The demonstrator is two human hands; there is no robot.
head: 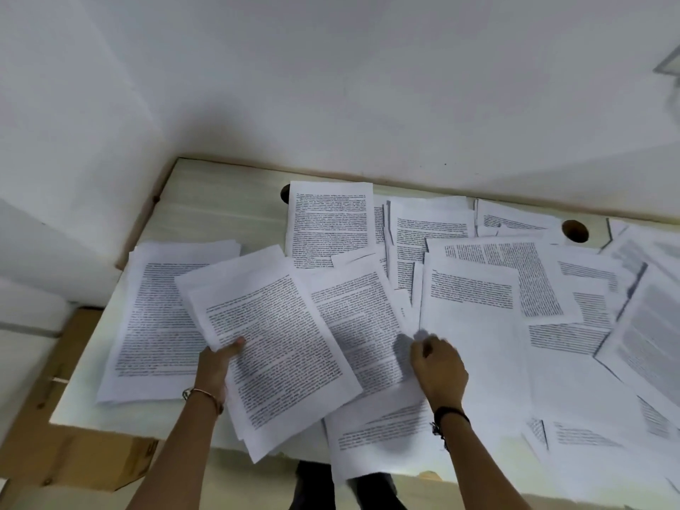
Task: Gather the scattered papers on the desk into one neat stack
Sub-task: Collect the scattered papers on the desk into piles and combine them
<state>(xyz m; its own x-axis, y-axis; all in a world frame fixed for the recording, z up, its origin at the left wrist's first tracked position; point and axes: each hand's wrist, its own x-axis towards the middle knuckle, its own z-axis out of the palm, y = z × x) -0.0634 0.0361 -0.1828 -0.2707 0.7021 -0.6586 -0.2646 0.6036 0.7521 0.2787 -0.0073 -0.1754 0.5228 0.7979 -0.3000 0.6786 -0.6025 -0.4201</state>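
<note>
Printed white papers lie scattered over the pale desk (206, 204). A thin stack of sheets (272, 347) is lifted and tilted at centre left, gripped at its left edge by my left hand (217, 366). My right hand (438, 366) pinches the left edge of a mostly blank sheet (474, 344) at the centre, fingers closed on it. A flat pile of pages (154, 318) rests at the desk's left. One upright page (329, 222) lies near the back. More overlapping pages (574, 311) cover the right half.
A white wall runs behind the desk. Two round cable holes (574, 230) sit near the back edge, one partly under a page. A brown cardboard box (73, 450) stands below the desk's left corner. Some sheets overhang the front edge.
</note>
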